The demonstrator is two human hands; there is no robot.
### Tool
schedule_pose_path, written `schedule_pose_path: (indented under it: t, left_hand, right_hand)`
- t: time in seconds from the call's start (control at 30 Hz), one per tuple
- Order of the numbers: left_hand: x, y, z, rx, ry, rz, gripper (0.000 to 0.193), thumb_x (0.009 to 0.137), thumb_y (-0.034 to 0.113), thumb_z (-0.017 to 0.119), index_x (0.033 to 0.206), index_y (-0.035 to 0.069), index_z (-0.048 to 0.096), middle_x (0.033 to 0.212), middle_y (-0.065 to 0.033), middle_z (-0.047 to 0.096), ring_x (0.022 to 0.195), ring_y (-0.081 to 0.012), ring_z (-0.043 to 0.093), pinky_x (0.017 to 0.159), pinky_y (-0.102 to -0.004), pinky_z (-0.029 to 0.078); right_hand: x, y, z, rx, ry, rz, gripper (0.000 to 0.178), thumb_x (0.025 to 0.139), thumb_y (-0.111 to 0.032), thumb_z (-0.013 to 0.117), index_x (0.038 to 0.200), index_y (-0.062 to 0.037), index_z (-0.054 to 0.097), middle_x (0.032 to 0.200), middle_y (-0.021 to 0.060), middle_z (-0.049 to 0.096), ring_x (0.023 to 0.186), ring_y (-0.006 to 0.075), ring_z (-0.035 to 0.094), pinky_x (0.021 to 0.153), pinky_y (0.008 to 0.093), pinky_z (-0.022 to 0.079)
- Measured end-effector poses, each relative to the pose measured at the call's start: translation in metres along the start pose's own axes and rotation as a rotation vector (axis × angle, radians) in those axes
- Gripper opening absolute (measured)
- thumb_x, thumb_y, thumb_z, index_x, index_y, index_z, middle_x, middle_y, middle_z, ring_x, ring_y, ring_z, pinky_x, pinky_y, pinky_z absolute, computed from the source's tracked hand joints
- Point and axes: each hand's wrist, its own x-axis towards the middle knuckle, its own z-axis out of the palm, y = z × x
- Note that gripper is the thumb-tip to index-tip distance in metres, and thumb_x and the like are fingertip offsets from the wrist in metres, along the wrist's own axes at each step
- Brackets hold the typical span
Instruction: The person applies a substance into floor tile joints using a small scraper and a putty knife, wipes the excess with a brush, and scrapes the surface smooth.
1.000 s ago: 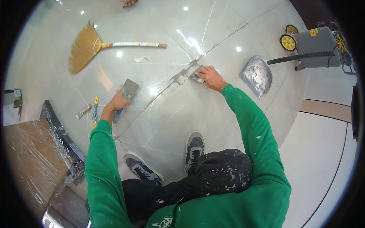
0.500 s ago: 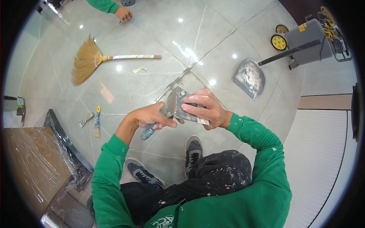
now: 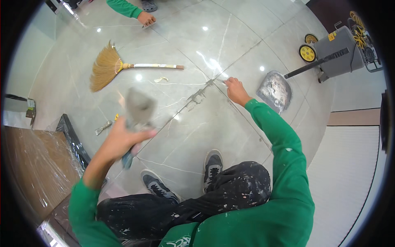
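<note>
My left hand (image 3: pixel 121 142) is wrapped round the blue handle of a putty knife (image 3: pixel 140 106). Grey paste coats its broad blade, which is raised above the floor and blurred by motion. Farther out, my right hand (image 3: pixel 238 91) is closed at the tile joint on a flat spreader, of which only a sliver of the edge shows beyond the fingertips. Wet grey grout (image 3: pixel 198 96) is smeared along the joint just left of that hand, close to where the joints cross.
A straw broom (image 3: pixel 108 68) lies at the far left. Right of my right hand rests a dustpan (image 3: pixel 275 91), before a wheeled grey machine (image 3: pixel 339 51). A paint brush (image 3: pixel 103 128) lies by plastic-wrapped boards (image 3: pixel 41 164). A co-worker's hand (image 3: pixel 146 19) touches the floor at the top.
My hands have parted. The right one has moved forward to the joint with the spreader; the left one has drawn back left, raising the putty knife. The view has shifted slightly.
</note>
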Motion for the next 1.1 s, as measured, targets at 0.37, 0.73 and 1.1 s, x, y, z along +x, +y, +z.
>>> schedule_pose_path:
  t: [0.37,0.73,1.1]
  left_hand:
    - [-0.12,-0.057,-0.03,-0.591,0.359,0.026,0.03,0.081,0.005,0.072,0.098,-0.006,0.051,0.049,-0.0013,0.045,0.032,-0.0098,0.041,0.032,-0.0226,0.035]
    - [-0.116,-0.081,-0.061,-0.675,0.384,0.13,0.027,0.082,0.006,0.07,0.094,-0.005,0.049,0.048,-0.002,0.046,0.03,-0.0075,0.037,0.031,-0.0205,0.033]
    - [-0.126,-0.076,-0.058,-0.655,0.344,0.139,0.022,0.081,0.0,0.069,0.093,-0.005,0.051,0.053,-0.0029,0.049,0.034,-0.008,0.041,0.034,-0.0208,0.035]
  right_hand:
    - [0.051,-0.015,0.081,-0.18,-0.12,0.205,0.026,0.08,-0.004,0.054,0.105,0.0026,0.06,0.117,0.0191,0.051,0.111,0.038,0.051,0.087,0.0531,0.048]
    - [0.011,-0.134,0.124,-0.059,-0.269,0.062,0.031,0.079,-0.006,0.055,0.107,0.0071,0.056,0.115,0.0237,0.049,0.106,0.0398,0.051,0.084,0.0508,0.051]
    - [-0.032,-0.229,0.156,-0.059,-0.274,-0.033,0.039,0.079,-0.007,0.057,0.113,0.0118,0.054,0.117,0.0235,0.048,0.106,0.0356,0.053,0.083,0.0432,0.054]
